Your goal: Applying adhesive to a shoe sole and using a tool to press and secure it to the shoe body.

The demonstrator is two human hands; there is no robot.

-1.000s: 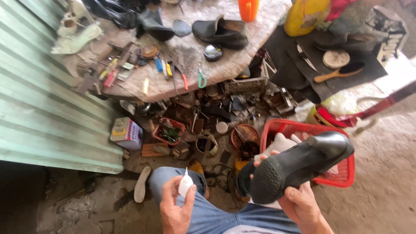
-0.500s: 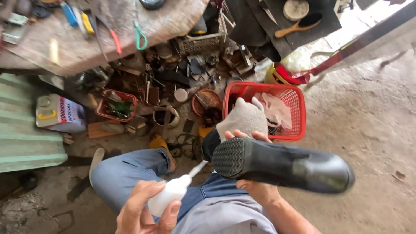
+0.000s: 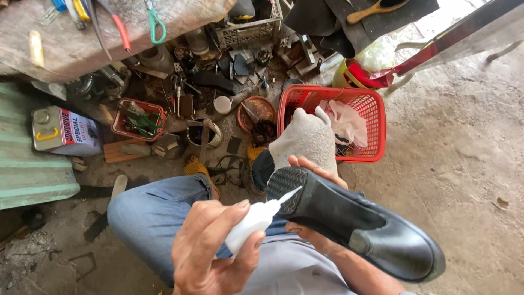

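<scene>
Below the head cam, on the lap: denim-clad knee (image 3: 153,213) raised at centre-left, bare concrete floor (image 3: 464,164) to the right. Green corrugated sheet (image 3: 27,175) at far left w/ a rectangular metal adhesive can (image 3: 65,131) just beside it. Worn counter (image 3: 82,38) across the top carries pliers & a green-handled tool. Red plastic basket (image 3: 333,128) sits on the floor above the hands, rags inside.

Black leather shoe (image 3: 355,224) is held sole-up over the lap, heel toward the body's left, toe pointing lower right. Right hand (image 3: 314,202) is under & around it, fingers curled over the heel edge, gripping. A grey sock-covered shoe form (image 3: 305,142) stands just behind the heel. Left hand (image 3: 215,251) is closed round a small white glue bottle (image 3: 251,221), thumb & fingers squeezing its body; the thin nozzle tip touches the treaded heel.

Small red tray (image 3: 136,117) w/ green bits lies among scrap under the counter.
</scene>
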